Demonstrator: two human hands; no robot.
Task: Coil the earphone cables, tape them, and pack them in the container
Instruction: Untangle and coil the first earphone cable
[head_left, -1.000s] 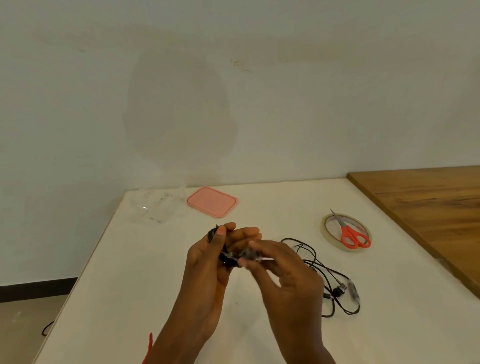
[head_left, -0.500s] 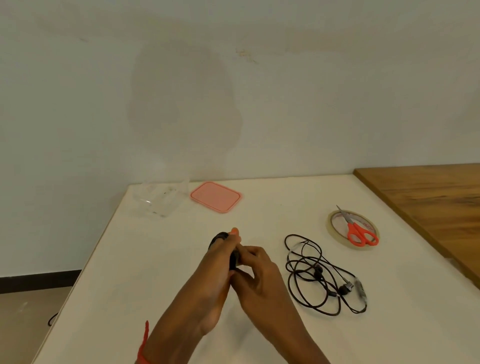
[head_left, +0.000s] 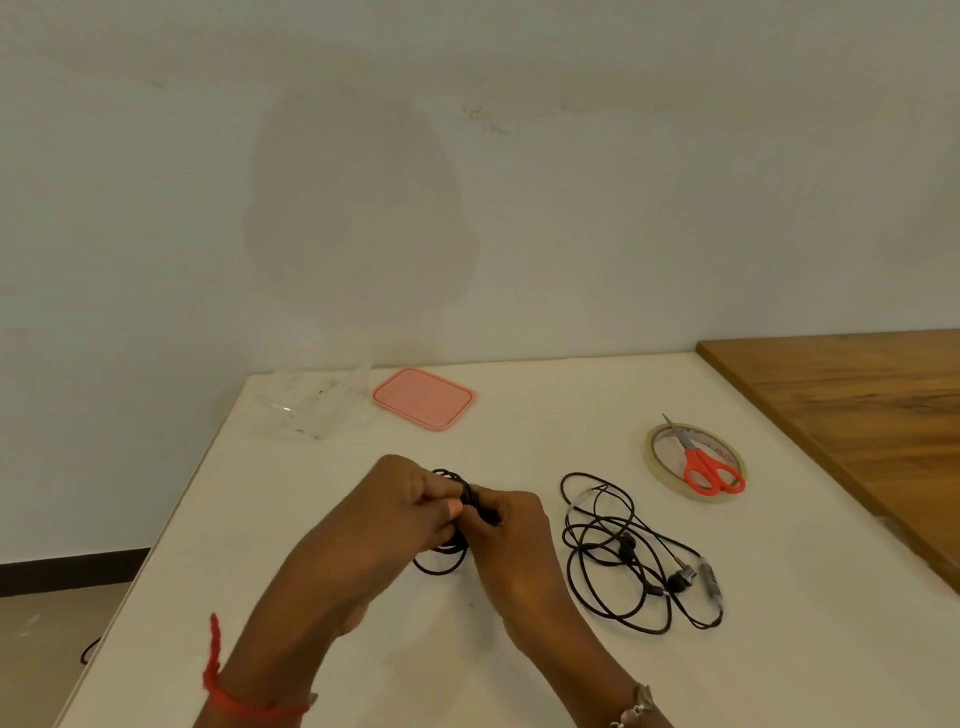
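Both of my hands meet over the middle of the white worktop (head_left: 779, 649), a little toward its near edge. My left hand (head_left: 395, 514) has its fingers curled round a small coiled bundle of thin black earphone cable (head_left: 442, 567), with the thumb pressed against the strands. My right hand (head_left: 511, 540) pinches the same bundle from the other side, its fingertips tucked in against the coil, so the two hands touch across it. A loop of the coil hangs below them toward the worktop; I cannot tell whether it touches the surface. A red thread band (head_left: 215, 670) circles my left wrist and a metal bracelet (head_left: 636, 706) shows on my right wrist.

Just to the right of my right hand lies a second black earphone cable (head_left: 623, 561), loose and uncoiled, with its earbuds and inline remote toward the right edge. Farther toward the far right sits a flat roll of clear tape (head_left: 655, 453), with red-handled scissors (head_left: 711, 470) lying across it.

Near the far left corner stands a clear plastic container (head_left: 306, 410), open, and just beside it on the right a pink rectangular lid (head_left: 423, 399) lies flat. A brown wooden top (head_left: 857, 415) butts against the right edge.
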